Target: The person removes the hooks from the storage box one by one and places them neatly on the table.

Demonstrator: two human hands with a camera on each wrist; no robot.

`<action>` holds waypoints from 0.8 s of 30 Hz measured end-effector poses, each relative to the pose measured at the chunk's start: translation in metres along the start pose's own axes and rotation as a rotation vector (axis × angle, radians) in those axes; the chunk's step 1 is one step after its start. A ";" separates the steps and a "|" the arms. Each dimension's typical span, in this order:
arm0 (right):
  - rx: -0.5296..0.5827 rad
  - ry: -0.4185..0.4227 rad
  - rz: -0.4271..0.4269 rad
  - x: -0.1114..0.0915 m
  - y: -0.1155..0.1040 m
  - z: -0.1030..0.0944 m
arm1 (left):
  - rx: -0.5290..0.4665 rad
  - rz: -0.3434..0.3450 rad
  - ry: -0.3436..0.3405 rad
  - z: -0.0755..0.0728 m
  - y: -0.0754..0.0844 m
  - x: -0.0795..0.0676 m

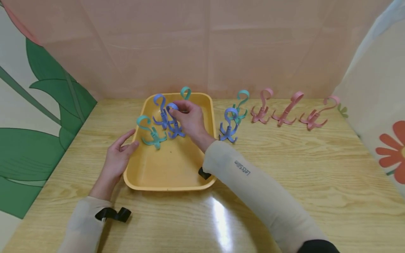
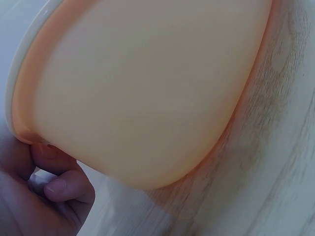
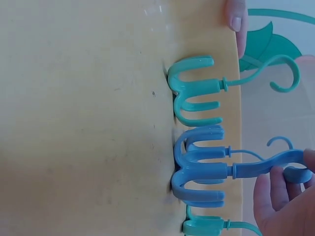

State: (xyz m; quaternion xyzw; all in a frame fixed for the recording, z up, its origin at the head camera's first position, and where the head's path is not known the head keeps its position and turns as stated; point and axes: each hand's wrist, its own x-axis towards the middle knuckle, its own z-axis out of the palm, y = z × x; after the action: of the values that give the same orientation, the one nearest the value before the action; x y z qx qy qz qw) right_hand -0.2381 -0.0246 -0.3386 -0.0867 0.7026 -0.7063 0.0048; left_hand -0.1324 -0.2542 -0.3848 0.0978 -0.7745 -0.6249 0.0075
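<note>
A yellow plastic tray (image 1: 171, 175) lies on the table. My left hand (image 1: 118, 156) holds its left rim between thumb and fingers; in the left wrist view, the curled fingers (image 2: 64, 189) meet the rim. In the tray, my right hand (image 1: 191, 119) pinches the curved top of a blue multi-prong hanging hook (image 1: 175, 130). Its prongs rest on the tray floor, as the right wrist view shows. Another blue hook (image 1: 162, 119) stands right behind it. A teal hook (image 1: 155, 138) stands to the left, and a second teal hook (image 1: 185, 92) is partly hidden behind my right hand.
Right of the tray, a blue hook (image 1: 228, 131) and a teal hook (image 1: 242, 105) stand close together. Further right are three pink hooks, the nearest to them a pink hook (image 1: 261, 112). A pinkish curtain (image 1: 205, 45) hangs behind the wooden table (image 1: 284, 168).
</note>
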 end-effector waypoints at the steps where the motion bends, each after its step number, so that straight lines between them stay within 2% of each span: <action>1: 0.003 -0.002 0.003 0.000 0.000 0.000 | 0.001 -0.002 -0.001 0.000 0.000 0.000; 13: 0.000 -0.035 0.009 -0.004 -0.004 0.000 | 0.023 -0.014 0.003 0.000 0.001 0.000; 24: 0.017 -0.056 -0.037 -0.010 -0.014 0.002 | 0.012 -0.013 0.002 0.001 0.002 -0.001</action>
State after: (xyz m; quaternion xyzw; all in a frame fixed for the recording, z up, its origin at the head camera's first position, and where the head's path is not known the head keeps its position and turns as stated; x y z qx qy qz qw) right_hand -0.2264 -0.0251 -0.3254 -0.1192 0.6946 -0.7094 0.0121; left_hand -0.1322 -0.2529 -0.3828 0.1035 -0.7777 -0.6200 0.0037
